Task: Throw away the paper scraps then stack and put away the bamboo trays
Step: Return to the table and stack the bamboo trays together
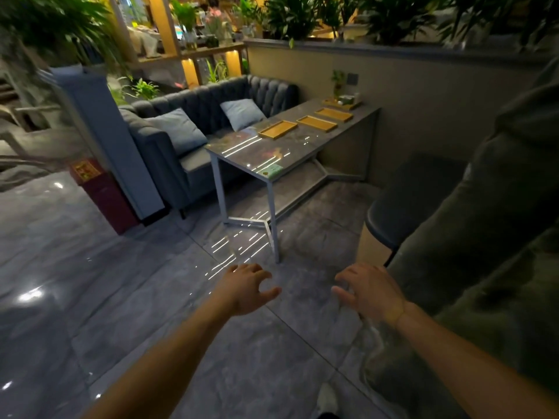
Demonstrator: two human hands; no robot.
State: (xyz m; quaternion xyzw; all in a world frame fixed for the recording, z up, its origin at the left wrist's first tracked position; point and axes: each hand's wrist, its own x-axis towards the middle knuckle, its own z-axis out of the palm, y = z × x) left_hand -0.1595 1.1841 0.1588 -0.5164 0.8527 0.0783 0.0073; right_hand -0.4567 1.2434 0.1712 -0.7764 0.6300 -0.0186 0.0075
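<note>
- I count three flat rectangular bamboo trays in a row on the far half of the table (242, 152): near tray (277, 129), middle tray (316, 123), far tray (333, 114).
- Each tray lies with its long axis across the table; the row runs along the table's length, toward the wall (423, 95).
- A fourth tray-like holder (341, 103) sits at the far end, carrying small items I cannot identify.
- Table: glossy grey stone-look top, thin pale metal legs.
- One green paper (273, 169) lies flat near the table's front edge.
- My left hand (246, 290) and right hand (367, 293) hang over the tiled floor (90, 282), fingers spread, gripping nothing, well apart from the trays.
- One tufted grey sofa (187, 137), two pale cushions.
</note>
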